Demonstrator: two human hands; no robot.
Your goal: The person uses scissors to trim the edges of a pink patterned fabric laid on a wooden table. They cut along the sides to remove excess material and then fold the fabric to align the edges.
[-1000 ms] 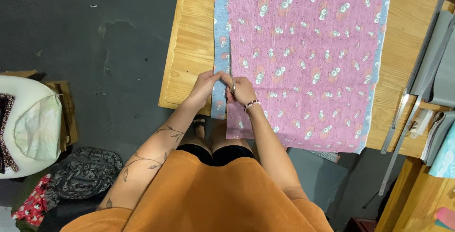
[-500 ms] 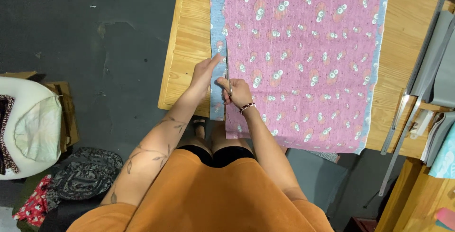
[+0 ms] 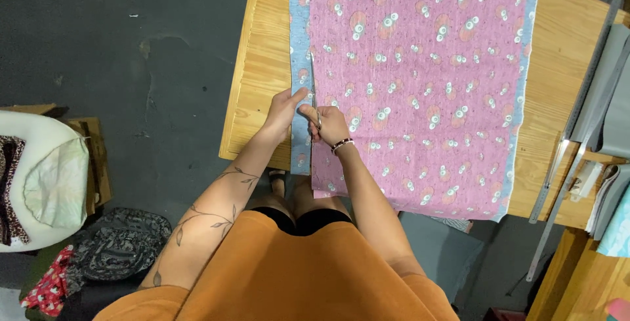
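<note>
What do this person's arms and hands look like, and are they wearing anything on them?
Both arms are bare, with no sleeves and no gloves. The left hand leads to a forearm with a dark vine-and-leaf tattoo running along it. The right hand has a beaded bracelet at the wrist, dark with light beads.
</note>
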